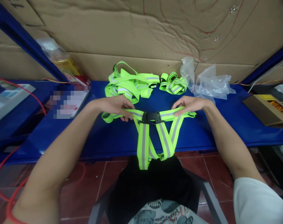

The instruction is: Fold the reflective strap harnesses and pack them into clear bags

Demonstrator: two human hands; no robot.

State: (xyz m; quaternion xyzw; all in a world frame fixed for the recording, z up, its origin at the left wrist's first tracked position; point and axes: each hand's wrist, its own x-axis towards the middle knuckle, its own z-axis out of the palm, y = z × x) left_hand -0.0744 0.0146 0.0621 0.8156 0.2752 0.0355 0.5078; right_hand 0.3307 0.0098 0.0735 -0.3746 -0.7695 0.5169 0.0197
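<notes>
A yellow-green reflective harness with grey stripes spans both my hands, its lower straps hanging over the front edge of the blue table. My left hand is closed on the waist strap, left of the black buckle. On the other side of the buckle, my right hand pinches the same strap between thumb and fingers. The buckle sits fastened in the middle. Behind my left hand lies a loose heap of similar straps. A smaller rolled bundle rests beside it.
Clear plastic bags lie at the back right. An open cardboard box stands at the right. A bottle and a white box are at the left. Red hose loops at lower left. Cardboard backs the table.
</notes>
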